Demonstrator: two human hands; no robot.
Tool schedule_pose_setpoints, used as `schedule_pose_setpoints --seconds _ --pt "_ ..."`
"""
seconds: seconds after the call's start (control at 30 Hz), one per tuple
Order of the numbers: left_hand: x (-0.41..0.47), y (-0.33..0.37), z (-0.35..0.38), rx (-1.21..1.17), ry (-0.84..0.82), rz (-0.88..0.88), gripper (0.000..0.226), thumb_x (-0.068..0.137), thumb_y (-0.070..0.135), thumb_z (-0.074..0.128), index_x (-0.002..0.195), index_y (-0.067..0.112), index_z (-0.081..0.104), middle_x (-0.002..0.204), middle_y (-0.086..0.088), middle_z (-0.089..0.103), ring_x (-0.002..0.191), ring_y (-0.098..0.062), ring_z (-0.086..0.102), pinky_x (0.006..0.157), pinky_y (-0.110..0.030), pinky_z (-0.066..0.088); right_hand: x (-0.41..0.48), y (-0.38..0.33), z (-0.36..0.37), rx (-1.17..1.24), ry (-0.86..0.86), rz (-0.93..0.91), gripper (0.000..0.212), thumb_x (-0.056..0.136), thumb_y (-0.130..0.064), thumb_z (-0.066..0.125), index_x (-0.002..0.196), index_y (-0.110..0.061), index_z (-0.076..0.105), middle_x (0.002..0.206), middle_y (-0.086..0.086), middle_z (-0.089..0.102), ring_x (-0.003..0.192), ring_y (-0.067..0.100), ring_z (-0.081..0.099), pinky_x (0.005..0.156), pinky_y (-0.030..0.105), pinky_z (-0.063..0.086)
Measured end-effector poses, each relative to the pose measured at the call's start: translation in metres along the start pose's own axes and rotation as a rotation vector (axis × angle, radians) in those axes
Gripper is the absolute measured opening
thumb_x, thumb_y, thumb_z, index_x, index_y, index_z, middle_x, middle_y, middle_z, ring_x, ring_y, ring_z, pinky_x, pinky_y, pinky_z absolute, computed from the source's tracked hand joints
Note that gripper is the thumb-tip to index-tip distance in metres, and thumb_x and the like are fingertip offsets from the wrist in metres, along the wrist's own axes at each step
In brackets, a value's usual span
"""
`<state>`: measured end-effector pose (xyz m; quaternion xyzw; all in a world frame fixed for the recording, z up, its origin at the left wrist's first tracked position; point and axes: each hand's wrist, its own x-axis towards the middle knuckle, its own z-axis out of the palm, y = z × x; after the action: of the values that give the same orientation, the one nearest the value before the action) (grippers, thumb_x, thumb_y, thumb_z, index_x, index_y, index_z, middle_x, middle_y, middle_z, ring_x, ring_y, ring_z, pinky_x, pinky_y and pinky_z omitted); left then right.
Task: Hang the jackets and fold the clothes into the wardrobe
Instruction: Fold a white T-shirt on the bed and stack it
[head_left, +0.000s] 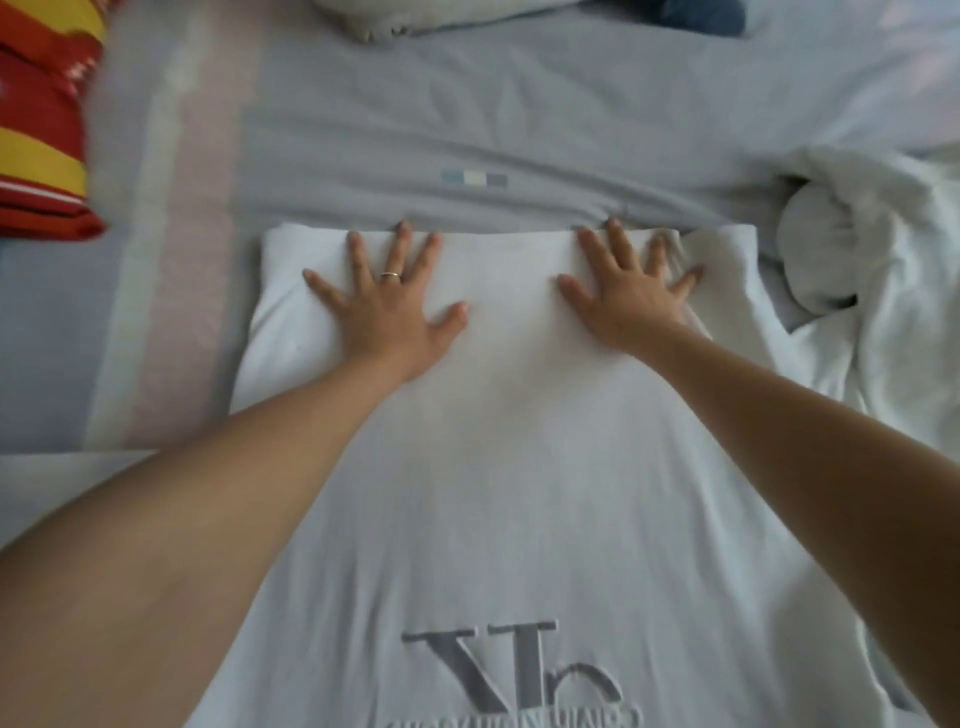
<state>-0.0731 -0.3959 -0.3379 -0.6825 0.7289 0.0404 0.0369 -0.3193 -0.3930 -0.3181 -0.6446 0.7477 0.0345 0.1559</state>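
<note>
Head view. A white garment (519, 441) lies flat on the bed sheet (519, 119), running from the near edge of the picture up to about the middle. Its far end forms a straight, rounded folded edge. A large grey printed logo (504, 670) sits on the near part of the garment and reads upside down from this viewpoint; the smaller lettering below it is too blurred to read.

The left hand (387, 306) lies palm down on the far left part of the garment, fingers straight and spread, fingertips reaching the folded edge. It grips nothing. A ring (390, 275) is on one finger of this hand. The right hand (631, 296) lies palm down on the far right part of the garment in the same posture: fingers straight and spread, nothing held, fingertips at the folded edge. Both bare forearms extend over the garment from the near corners.

A crumpled white cloth (883, 270) lies just beside the garment on the right. A red and yellow striped fabric (41, 130) lies at the left edge, well apart from the garment. The sheet is pale grey-blue with a pale pink and white band (176, 270) left of the garment. A pale item (415, 15) and a dark blue item (701, 13) lie at the top edge, both cut off by the picture.
</note>
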Motion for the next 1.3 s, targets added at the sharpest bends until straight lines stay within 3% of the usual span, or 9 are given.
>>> schedule_pose_setpoints --seconds 0.13,0.23,0.33,0.43,0.63,0.73,0.9,1.03,1.3 --pt "0.0 -0.001 0.001 0.018 0.022 -0.006 0.079 0.079 0.073 0.019 0.149 0.042 -0.001 0.16 0.012 -0.003 0.145 -0.037 -0.005 0.099 -0.079 0.001 -0.019 0.037 -0.01 0.213 0.543 0.287 0.055 0.094 -0.035 0.046 0.144 -0.018 0.032 0.153 0.009 0.029 0.142 0.027 0.024 0.115 0.042 0.009" --pt "0.001 0.0 0.0 0.031 0.033 -0.009 0.077 0.082 0.071 0.024 0.149 0.041 0.001 0.16 0.011 -0.002 0.145 -0.037 -0.004 0.099 -0.079 0.001 -0.009 0.074 -0.034 0.552 0.365 0.763 0.064 0.082 -0.039 0.065 0.135 -0.012 0.042 0.141 0.013 0.044 0.13 0.03 0.042 0.108 0.04 0.03" --pt "0.0 0.001 -0.002 0.025 0.034 -0.006 0.076 0.083 0.067 0.03 0.149 0.04 0.004 0.16 0.01 0.001 0.145 -0.037 -0.002 0.099 -0.079 0.002 -0.003 0.086 -0.054 0.767 0.161 0.594 0.04 0.078 -0.022 0.074 0.114 -0.01 0.061 0.105 0.012 0.064 0.09 0.023 0.06 0.078 0.032 0.049" --pt "0.0 0.003 -0.004 0.025 0.025 -0.004 0.076 0.084 0.064 0.034 0.15 0.039 0.007 0.16 0.009 0.004 0.145 -0.037 0.001 0.099 -0.079 0.003 0.002 0.083 -0.064 0.875 0.171 0.497 0.029 0.083 -0.011 0.068 0.112 -0.01 0.062 0.087 0.006 0.058 0.067 0.013 0.051 0.053 0.019 0.04" --pt "-0.001 0.002 -0.007 0.024 0.014 0.004 0.077 0.083 0.061 0.037 0.15 0.038 0.008 0.16 0.009 0.004 0.145 -0.037 0.002 0.099 -0.079 0.004 0.016 0.095 -0.08 0.96 0.37 0.559 0.028 0.077 -0.007 0.072 0.086 -0.022 0.05 0.078 -0.009 0.045 0.076 0.01 0.047 0.055 0.012 0.038" --pt "0.0 0.002 -0.007 0.027 0.016 0.003 0.077 0.084 0.06 0.037 0.15 0.037 0.007 0.16 0.008 0.005 0.145 -0.037 0.002 0.099 -0.08 0.004 0.018 0.101 -0.085 0.852 0.422 0.446 0.035 0.076 -0.003 0.07 0.097 -0.02 0.049 0.08 -0.016 0.038 0.07 0.0 0.04 0.06 0.009 0.036" --pt "0.0 0.003 -0.006 0.015 0.027 0.004 0.076 0.084 0.059 0.038 0.15 0.037 0.007 0.16 0.007 0.004 0.145 -0.037 0.001 0.099 -0.079 0.004 0.013 0.109 -0.067 0.612 0.497 0.516 0.029 0.084 -0.006 0.055 0.113 -0.01 0.058 0.106 0.005 0.064 0.101 0.022 0.057 0.078 0.022 0.035" --pt "0.002 0.002 -0.005 0.016 0.017 0.008 0.076 0.083 0.059 0.037 0.15 0.037 0.008 0.16 0.008 0.004 0.145 -0.036 0.001 0.1 -0.079 0.002 0.007 0.104 -0.054 0.44 0.465 0.461 0.031 0.089 -0.014 0.053 0.12 -0.012 0.057 0.128 0.011 0.052 0.118 0.026 0.048 0.089 0.028 0.036" --pt "0.0 0.001 -0.011 0.016 -0.009 0.0 0.077 0.083 0.059 0.036 0.15 0.037 0.007 0.16 0.007 0.004 0.145 -0.037 0.002 0.1 -0.079 0.003 0.006 0.118 -0.073 0.151 0.348 0.445 0.025 0.093 -0.012 0.047 0.114 -0.009 0.06 0.121 0.017 0.055 0.109 0.036 0.053 0.085 0.038 0.041"
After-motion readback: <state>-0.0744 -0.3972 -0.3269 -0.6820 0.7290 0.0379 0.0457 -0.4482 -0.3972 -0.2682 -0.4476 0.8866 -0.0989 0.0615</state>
